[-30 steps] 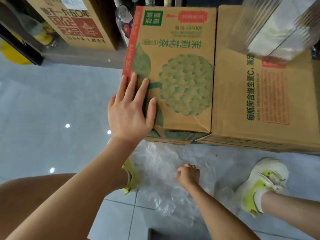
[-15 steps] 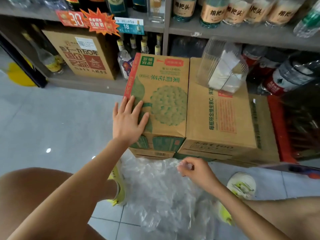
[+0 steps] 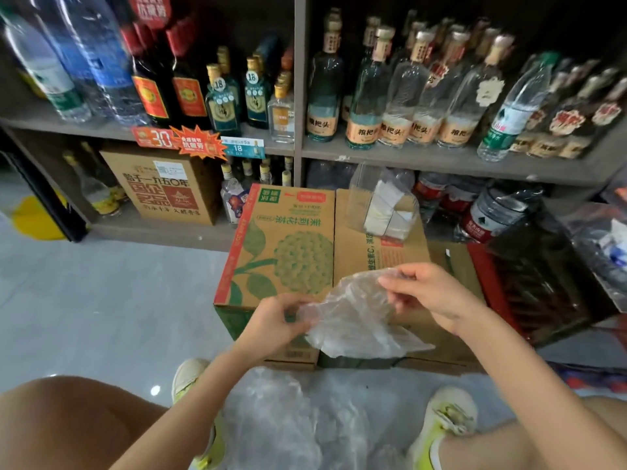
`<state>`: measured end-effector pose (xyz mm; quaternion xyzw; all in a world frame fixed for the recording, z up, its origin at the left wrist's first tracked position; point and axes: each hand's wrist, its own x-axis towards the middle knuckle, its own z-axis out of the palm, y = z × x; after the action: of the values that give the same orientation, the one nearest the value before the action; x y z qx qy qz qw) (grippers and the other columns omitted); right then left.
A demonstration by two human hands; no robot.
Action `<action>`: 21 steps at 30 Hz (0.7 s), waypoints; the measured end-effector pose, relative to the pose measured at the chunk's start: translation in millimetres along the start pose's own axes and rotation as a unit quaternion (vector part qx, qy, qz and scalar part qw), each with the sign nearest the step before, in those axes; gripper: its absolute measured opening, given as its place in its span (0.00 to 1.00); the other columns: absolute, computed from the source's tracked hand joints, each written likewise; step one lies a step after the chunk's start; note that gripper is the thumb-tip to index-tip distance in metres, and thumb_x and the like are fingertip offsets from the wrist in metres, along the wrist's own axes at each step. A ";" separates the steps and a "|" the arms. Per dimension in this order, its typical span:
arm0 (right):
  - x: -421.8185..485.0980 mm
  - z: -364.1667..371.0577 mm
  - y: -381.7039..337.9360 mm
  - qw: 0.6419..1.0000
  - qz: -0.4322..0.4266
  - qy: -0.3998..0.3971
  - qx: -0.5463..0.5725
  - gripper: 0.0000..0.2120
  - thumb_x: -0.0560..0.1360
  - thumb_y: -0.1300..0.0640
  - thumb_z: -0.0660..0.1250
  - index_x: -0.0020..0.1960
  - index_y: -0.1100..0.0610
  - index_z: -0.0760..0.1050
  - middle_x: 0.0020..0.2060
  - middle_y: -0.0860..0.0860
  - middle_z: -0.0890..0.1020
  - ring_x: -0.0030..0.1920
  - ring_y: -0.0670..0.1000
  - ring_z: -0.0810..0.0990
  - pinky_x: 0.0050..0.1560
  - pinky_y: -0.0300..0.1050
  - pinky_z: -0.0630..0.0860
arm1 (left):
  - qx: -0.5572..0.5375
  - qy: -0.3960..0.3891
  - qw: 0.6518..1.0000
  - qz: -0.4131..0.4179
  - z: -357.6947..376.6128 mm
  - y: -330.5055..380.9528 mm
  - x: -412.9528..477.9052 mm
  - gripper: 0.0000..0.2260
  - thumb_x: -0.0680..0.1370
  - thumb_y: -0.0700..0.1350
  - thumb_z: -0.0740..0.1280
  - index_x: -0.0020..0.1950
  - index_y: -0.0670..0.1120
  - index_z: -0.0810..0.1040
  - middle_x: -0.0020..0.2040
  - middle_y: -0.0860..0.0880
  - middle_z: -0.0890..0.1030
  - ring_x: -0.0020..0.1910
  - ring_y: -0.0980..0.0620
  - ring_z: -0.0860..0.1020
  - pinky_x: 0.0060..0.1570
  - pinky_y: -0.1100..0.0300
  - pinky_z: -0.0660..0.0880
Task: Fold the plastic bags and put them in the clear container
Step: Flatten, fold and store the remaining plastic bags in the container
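One clear bag point(image 3: 356, 320) hangs in the air between two hands, above the near edge of two cartons. The left hand point(image 3: 274, 323) pinches its lower left edge and the right hand point(image 3: 431, 296) pinches its upper corner, fingers curled onto the film. Behind it, one clear container point(image 3: 383, 201) stands on the plain carton point(image 3: 353, 252) and holds white folded pieces, too blurred to count. The green-printed carton point(image 3: 281, 245) sits touching it on the left. Below the hands, one loose pile point(image 3: 288, 418) of crumpled bags lies on the floor between two pale shoes, left point(image 3: 190, 378) and right point(image 3: 448, 415). A third box point(image 3: 163, 188) sits under a shelf point(image 3: 441, 161) lined with bottles point(image 3: 369, 96).
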<state>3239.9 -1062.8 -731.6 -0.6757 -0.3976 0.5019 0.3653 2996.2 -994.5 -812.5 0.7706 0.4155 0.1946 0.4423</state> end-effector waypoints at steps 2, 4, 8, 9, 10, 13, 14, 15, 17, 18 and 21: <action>2.2 -12.9 -2.3 0.999 0.026 0.025 -0.009 0.04 0.75 0.61 0.69 0.43 0.62 0.79 0.27 0.50 0.78 0.27 0.45 0.74 0.32 0.39 0.74 | -0.066 -0.002 0.998 -0.025 -7.5 13.0 2.6 0.10 0.74 0.43 0.74 0.54 0.50 0.80 0.46 0.56 0.84 0.45 0.63 0.81 0.49 0.68 0.74; 7.4 -23.1 -2.2 0.995 0.049 0.084 -0.035 0.07 0.75 0.60 0.69 0.51 0.62 0.80 0.31 0.51 0.80 0.31 0.47 0.76 0.37 0.43 0.76 | -0.124 -0.001 0.991 -0.046 -17.0 25.3 5.4 0.10 0.73 0.41 0.74 0.51 0.51 0.79 0.43 0.55 0.85 0.45 0.59 0.82 0.50 0.64 0.77; 0.3 -13.9 -9.1 0.887 -0.115 0.299 -0.332 0.21 0.75 0.45 0.67 0.64 0.53 0.74 0.55 0.49 0.80 0.55 0.51 0.78 0.60 0.52 0.72 | -0.146 -0.010 0.988 -0.041 -30.1 43.8 14.7 0.09 0.73 0.42 0.74 0.52 0.48 0.80 0.41 0.52 0.85 0.46 0.50 0.83 0.53 0.58 0.77; -6.8 -3.4 -15.5 0.859 -0.200 0.298 -0.365 0.25 0.74 0.41 0.65 0.66 0.52 0.73 0.60 0.46 0.77 0.60 0.50 0.74 0.66 0.51 0.65 | -0.146 -0.014 0.989 -0.037 -32.6 48.7 16.7 0.09 0.74 0.42 0.73 0.53 0.47 0.80 0.42 0.50 0.85 0.47 0.48 0.83 0.54 0.57 0.77; -13.3 8.1 -22.8 0.849 -0.254 0.252 -0.388 0.29 0.72 0.36 0.63 0.69 0.49 0.71 0.63 0.43 0.73 0.65 0.47 0.70 0.70 0.50 0.57 | -0.149 -0.021 0.988 -0.034 -34.8 53.3 18.5 0.08 0.74 0.42 0.72 0.53 0.47 0.80 0.43 0.49 0.85 0.48 0.47 0.83 0.55 0.57 0.77; -12.5 39.7 -27.9 0.847 -0.248 0.089 -0.462 0.37 0.68 0.30 0.60 0.73 0.41 0.61 0.68 0.37 0.66 0.70 0.42 0.61 0.75 0.54 0.45 | -0.164 -0.042 0.985 -0.030 -39.7 66.4 21.4 0.10 0.76 0.42 0.70 0.56 0.46 0.79 0.42 0.48 0.86 0.47 0.51 0.83 0.53 0.61 0.75; -7.3 45.8 -24.8 0.850 -0.242 0.076 -0.462 0.34 0.68 0.32 0.62 0.71 0.41 0.64 0.66 0.37 0.70 0.68 0.43 0.65 0.75 0.55 0.46 | -0.170 -0.043 0.984 -0.028 -41.1 69.6 21.5 0.10 0.76 0.42 0.69 0.57 0.46 0.79 0.42 0.49 0.85 0.45 0.52 0.83 0.51 0.64 0.75; -1.9 48.1 -21.9 0.866 -0.236 0.078 -0.433 0.28 0.69 0.35 0.64 0.67 0.41 0.70 0.61 0.38 0.76 0.64 0.43 0.71 0.74 0.56 0.51 | -0.178 -0.034 0.983 -0.027 -42.7 72.3 20.9 0.09 0.77 0.43 0.68 0.57 0.46 0.79 0.41 0.50 0.85 0.44 0.54 0.82 0.47 0.66 0.75; 1.9 48.0 -20.7 0.917 -0.232 0.102 -0.308 0.15 0.72 0.41 0.66 0.53 0.47 0.80 0.46 0.41 0.82 0.50 0.44 0.79 0.65 0.54 0.68 | -0.213 -0.005 0.977 -0.028 -44.5 72.7 16.8 0.10 0.78 0.49 0.67 0.57 0.48 0.79 0.44 0.52 0.84 0.44 0.56 0.81 0.44 0.68 0.75; 2.1 46.6 -20.9 0.938 -0.224 0.111 -0.242 0.11 0.73 0.44 0.66 0.46 0.51 0.81 0.41 0.45 0.83 0.44 0.46 0.80 0.58 0.52 0.74 | -0.233 0.003 0.972 -0.031 -44.8 71.6 13.1 0.13 0.78 0.54 0.67 0.58 0.49 0.79 0.47 0.53 0.84 0.46 0.57 0.81 0.46 0.68 0.75; 0.2 39.0 -23.5 0.964 -0.192 0.146 -0.108 0.15 0.75 0.50 0.67 0.39 0.62 0.78 0.34 0.57 0.79 0.35 0.52 0.76 0.41 0.43 0.73 | -0.245 0.001 0.969 -0.043 -41.0 65.2 2.3 0.20 0.71 0.59 0.69 0.61 0.54 0.76 0.53 0.57 0.82 0.51 0.63 0.80 0.48 0.70 0.73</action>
<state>3198.1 -1049.2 -719.7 -0.6880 -0.5141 0.2721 0.4340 3000.7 -988.5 -735.8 0.6200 0.3885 0.2715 0.6252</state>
